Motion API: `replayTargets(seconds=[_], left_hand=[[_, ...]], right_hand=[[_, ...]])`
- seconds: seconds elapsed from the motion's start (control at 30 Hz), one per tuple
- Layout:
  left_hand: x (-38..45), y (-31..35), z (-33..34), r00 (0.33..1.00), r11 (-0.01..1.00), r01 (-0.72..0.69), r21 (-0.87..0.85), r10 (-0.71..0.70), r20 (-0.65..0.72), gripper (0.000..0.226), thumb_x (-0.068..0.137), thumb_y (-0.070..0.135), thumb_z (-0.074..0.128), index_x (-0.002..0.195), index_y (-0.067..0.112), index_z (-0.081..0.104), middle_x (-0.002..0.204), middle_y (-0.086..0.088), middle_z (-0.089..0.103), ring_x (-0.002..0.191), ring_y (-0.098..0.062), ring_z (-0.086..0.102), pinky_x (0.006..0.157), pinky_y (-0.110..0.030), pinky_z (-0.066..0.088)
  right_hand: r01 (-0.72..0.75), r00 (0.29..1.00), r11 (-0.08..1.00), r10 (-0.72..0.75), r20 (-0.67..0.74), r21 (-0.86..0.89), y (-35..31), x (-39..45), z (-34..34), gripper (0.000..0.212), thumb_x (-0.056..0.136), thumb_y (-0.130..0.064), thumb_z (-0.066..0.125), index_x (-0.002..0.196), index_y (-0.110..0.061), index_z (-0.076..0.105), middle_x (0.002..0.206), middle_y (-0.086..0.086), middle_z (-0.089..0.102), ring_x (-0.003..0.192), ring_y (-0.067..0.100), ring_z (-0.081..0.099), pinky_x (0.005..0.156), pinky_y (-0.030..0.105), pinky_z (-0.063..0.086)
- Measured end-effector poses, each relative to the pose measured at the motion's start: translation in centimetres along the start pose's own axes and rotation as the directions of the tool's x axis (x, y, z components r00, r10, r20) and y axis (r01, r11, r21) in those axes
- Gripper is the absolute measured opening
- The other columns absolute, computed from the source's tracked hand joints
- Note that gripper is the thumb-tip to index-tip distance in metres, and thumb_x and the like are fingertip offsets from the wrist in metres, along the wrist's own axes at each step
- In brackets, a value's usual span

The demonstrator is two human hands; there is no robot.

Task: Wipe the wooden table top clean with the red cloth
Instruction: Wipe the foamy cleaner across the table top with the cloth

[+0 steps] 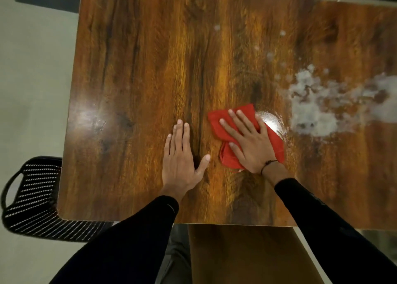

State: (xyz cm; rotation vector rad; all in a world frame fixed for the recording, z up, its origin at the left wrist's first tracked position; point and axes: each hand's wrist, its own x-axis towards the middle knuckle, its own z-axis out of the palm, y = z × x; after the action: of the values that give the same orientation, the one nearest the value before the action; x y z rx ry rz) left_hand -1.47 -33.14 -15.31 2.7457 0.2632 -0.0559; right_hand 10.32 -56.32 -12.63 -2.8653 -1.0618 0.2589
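Note:
The wooden table top fills most of the view. A crumpled red cloth lies near its middle, and my right hand presses flat on it with fingers spread. My left hand rests palm down on the bare wood just left of the cloth, holding nothing. A large patch of white powder or foam is smeared on the wood to the right of the cloth, with small white specks above it.
A black woven chair stands at the table's near left corner. A brown panel sits below the near edge between my arms. Pale floor runs along the left side. Light glare shines beside the cloth.

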Motion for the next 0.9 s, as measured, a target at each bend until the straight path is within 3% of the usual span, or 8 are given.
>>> replayTargets(seconds=[0.13,0.2,0.4,0.57,0.7,0.9], left_hand=[[-0.1,0.1,-0.3,1.0,1.0,0.0,-0.014,0.0,0.005,0.101,0.108,0.074,0.037,0.177,0.006,0.007,0.186,-0.013,0.002,0.173,-0.025,0.004,0.141,-0.046,0.007],[0.0,0.2,-0.4,1.0,1.0,-0.002,-0.025,0.002,0.0,0.1,0.109,0.073,0.036,0.177,0.006,0.007,0.186,-0.013,0.003,0.173,-0.025,0.004,0.141,-0.046,0.008],[-0.1,0.4,-0.6,1.0,0.999,-0.001,-0.052,0.0,-0.006,0.097,0.109,0.075,0.029,0.178,0.009,0.006,0.187,-0.012,0.0,0.173,-0.025,0.004,0.141,-0.046,0.008],[-0.2,0.6,-0.9,1.0,0.999,-0.008,-0.036,0.008,-0.006,0.094,0.11,0.074,0.028,0.178,0.011,0.012,0.186,-0.014,0.004,0.173,-0.028,0.007,0.14,-0.049,0.01],[-0.2,0.7,-0.9,1.0,1.0,-0.015,0.017,0.015,0.009,0.089,0.111,0.072,0.024,0.177,0.014,0.018,0.186,-0.012,0.007,0.173,-0.028,0.005,0.14,-0.048,0.006],[-0.3,0.8,-0.7,1.0,0.998,-0.008,0.066,0.009,-0.018,0.077,0.114,0.054,0.039,0.177,0.015,0.02,0.186,-0.012,0.011,0.173,-0.029,0.007,0.14,-0.05,0.009]], right_hand=[[-0.23,0.972,0.973,0.231,-0.032,0.038,-1.6,4.7,-0.6,0.069,0.119,-0.048,0.028,0.183,-0.029,0.011,0.191,0.001,0.003,0.177,0.024,0.004,0.14,0.063,0.005],[-0.248,0.968,0.968,0.249,-0.035,0.034,-3.3,7.1,-0.9,0.07,0.118,-0.048,0.026,0.183,-0.026,0.012,0.191,0.003,0.004,0.177,0.024,0.004,0.14,0.062,0.004],[0.015,1.0,1.0,-0.014,-0.017,0.007,-7.1,4.2,-0.2,0.072,0.118,-0.049,0.029,0.183,-0.022,0.013,0.191,0.006,0.005,0.177,0.026,0.006,0.141,0.06,0.007],[0.067,0.997,0.998,-0.067,0.035,0.021,-5.8,-3.6,0.8,0.073,0.118,-0.052,0.028,0.183,-0.024,0.009,0.191,0.003,0.001,0.177,0.023,0.001,0.142,0.059,0.009],[-0.089,0.996,0.995,0.089,0.002,0.034,-2.6,-5.2,0.5,0.073,0.118,-0.053,0.028,0.183,-0.025,0.011,0.191,0.002,0.003,0.177,0.024,0.004,0.14,0.061,0.012],[-0.266,0.963,0.963,0.267,-0.044,0.041,-2.3,-0.8,0.4,0.073,0.119,-0.055,0.025,0.183,-0.026,0.007,0.191,0.002,0.0,0.177,0.024,0.001,0.142,0.057,0.002]])
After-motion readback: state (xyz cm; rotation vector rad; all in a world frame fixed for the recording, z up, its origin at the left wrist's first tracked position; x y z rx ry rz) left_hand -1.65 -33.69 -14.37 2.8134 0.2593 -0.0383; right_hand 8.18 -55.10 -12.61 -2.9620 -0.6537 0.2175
